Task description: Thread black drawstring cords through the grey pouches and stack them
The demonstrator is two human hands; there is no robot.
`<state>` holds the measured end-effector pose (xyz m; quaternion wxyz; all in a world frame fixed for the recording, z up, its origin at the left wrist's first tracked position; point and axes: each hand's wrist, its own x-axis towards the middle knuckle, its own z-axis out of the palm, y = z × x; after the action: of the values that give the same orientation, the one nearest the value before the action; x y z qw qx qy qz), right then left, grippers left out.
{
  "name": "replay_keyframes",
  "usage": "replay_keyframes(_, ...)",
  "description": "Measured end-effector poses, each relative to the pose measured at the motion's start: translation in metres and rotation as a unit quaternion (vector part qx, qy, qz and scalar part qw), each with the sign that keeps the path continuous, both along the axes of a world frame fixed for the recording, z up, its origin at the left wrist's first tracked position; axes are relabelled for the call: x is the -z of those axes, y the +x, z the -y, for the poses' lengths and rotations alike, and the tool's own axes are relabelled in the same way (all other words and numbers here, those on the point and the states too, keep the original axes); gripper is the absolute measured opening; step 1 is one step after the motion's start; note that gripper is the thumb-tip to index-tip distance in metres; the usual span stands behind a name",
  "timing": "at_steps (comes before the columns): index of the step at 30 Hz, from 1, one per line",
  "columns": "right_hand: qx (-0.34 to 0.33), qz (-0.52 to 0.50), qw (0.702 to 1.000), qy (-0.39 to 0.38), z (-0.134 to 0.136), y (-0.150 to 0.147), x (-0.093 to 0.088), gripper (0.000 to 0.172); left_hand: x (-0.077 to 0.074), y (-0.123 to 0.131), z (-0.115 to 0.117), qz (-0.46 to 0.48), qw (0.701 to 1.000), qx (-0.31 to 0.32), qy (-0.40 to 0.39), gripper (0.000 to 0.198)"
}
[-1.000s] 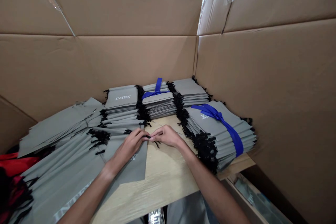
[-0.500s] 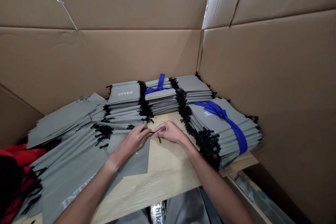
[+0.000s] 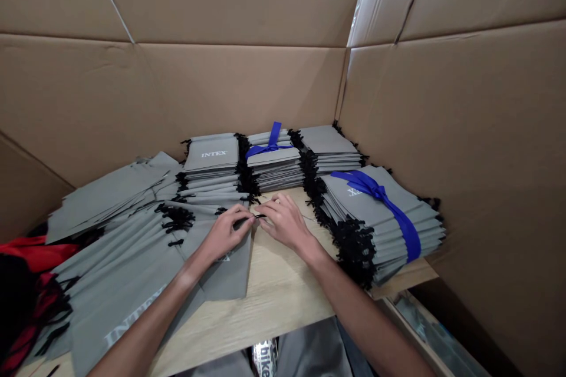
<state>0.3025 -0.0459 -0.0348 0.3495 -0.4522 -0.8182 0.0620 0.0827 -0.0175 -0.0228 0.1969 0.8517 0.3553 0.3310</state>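
Observation:
My left hand (image 3: 225,234) rests on a flat grey drawstring bag (image 3: 227,271) lying on the wooden board (image 3: 283,300). Its fingers pinch the bag's black drawstring (image 3: 259,216) at the top right corner. My right hand (image 3: 283,222) meets it from the right, fingers pinched on the same black string. The two hands almost touch. The string's ends are small and partly hidden by the fingertips.
Stacks of grey INTEX bags (image 3: 214,168) stand behind the hands, two bundles tied with blue ribbon (image 3: 384,203). Loose grey bags (image 3: 115,247) fan out at left over red cloth (image 3: 30,259). Tall cardboard walls (image 3: 464,147) enclose the board at back and right.
The view has shifted slightly, so everything sits a little higher and to the right. Both hands stay pinched on the drawstring; the right hand has turned flatter over it.

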Motion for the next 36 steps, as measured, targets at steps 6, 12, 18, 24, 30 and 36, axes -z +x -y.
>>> replay_keyframes(6,-0.007,0.060,0.998,0.027,-0.004,-0.011,0.006,0.028,0.002,-0.003,-0.004,0.028,0.999,0.008,-0.028,0.032)
replay_keyframes(12,-0.006,0.042,0.999,0.026,-0.008,-0.005,0.009,0.035,0.001,-0.007,-0.006,0.045,0.998,0.015,-0.038,0.035)
replay_keyframes(18,0.006,0.011,1.000,0.019,-0.012,-0.003,0.009,0.034,-0.004,-0.010,-0.007,0.061,0.994,0.039,-0.079,0.046)
replay_keyframes(24,0.030,0.002,0.999,0.016,-0.009,-0.015,0.011,0.033,-0.005,-0.013,-0.009,0.144,0.978,0.032,-0.148,0.046)
replay_keyframes(30,0.012,-0.018,1.000,0.002,0.000,-0.030,0.015,0.035,0.002,-0.012,-0.008,0.215,0.957,0.002,-0.196,0.049)
replay_keyframes(36,0.008,-0.076,0.995,-0.057,0.005,-0.034,0.016,0.025,0.001,-0.014,-0.009,0.141,0.984,0.017,-0.103,0.040)
